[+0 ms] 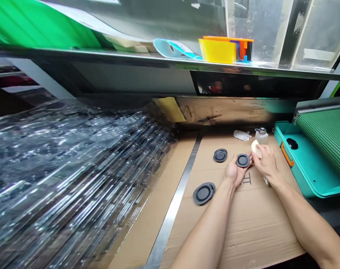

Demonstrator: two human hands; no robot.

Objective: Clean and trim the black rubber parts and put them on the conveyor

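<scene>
Forearms (207,231) stretch over cardboard (248,231), left hand (237,172) grasping a black disc (243,160), right hand (266,160) a pale pad (255,148). Two more discs (203,193) lie left, plastic (97,179) beyond; a teal bin (308,168) stands right, a bottle (261,138) ahead.

Left of the turquoise plastic bin (312,172), the round rimmed discs (243,160) are plain dark grey, the curved pad (255,147) cream.

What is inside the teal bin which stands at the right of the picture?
In the teal bin lies a round black part, and a small dark spot shows. The green belt covers the bin's right side; what lies beneath cannot be seen.
</scene>
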